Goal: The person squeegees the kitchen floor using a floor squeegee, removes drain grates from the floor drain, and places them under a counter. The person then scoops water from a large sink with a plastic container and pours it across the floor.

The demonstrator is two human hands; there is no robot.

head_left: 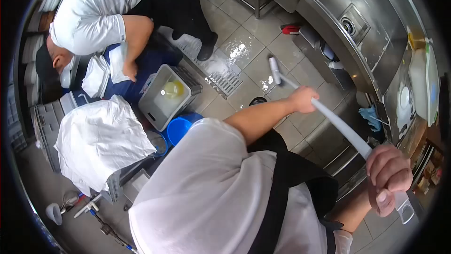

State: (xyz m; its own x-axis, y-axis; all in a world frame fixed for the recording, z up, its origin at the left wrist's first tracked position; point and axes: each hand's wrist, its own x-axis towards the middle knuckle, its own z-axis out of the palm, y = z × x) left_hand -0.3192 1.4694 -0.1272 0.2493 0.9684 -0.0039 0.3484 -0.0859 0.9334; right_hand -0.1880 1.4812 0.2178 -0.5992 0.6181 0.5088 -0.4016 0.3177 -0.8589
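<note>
Both my hands grip the long pale handle (pixel 340 125) of a floor brush or squeegee. My left hand (pixel 303 99) is closed round the shaft nearer its lower end. Higher up, my right hand (pixel 389 179) wraps round it close to the end with the hanging loop (pixel 406 214). The tool's narrow whitish head (pixel 275 70) rests on the wet tiled floor (pixel 249 47); whether it has bristles or a rubber blade I cannot tell. A floor drain grate (pixel 228 80) lies to the left of the head.
A co-worker (pixel 105 7) bends over at upper left, beside a grey bin (pixel 164 96) and a blue bucket (pixel 178 131). White cloth (pixel 101 141) covers crates nearby. A steel sink counter (pixel 329 0) runs along the right. A hose (pixel 108 230) lies at lower left.
</note>
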